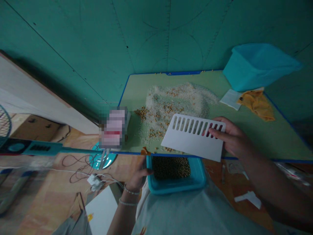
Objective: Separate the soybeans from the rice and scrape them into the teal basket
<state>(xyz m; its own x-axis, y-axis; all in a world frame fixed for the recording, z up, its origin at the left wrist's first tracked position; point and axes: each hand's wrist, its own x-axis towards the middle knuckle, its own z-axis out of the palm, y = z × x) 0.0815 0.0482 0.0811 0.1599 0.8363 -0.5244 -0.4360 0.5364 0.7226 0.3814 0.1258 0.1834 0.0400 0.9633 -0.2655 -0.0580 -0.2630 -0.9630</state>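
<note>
My right hand is closed on the slotted end of a white plastic scraper, thumb on the near face. The scraper is tilted over the front of the table. Below the table edge, my left hand grips the left rim of a blue plastic tub, with its thumb over the side. Dark yellow-brown beans fill much of the tub. On the tabletop, small white grains spread out beyond the scraper, mixed with yellowish beans. A darker heap of beans lies at their left.
The green table has a blue edge. A blue fabric bin, an orange cloth and a white packet lie at its right. A pixelated device stands at the left corner. Floor cables, a power strip and a fan are left.
</note>
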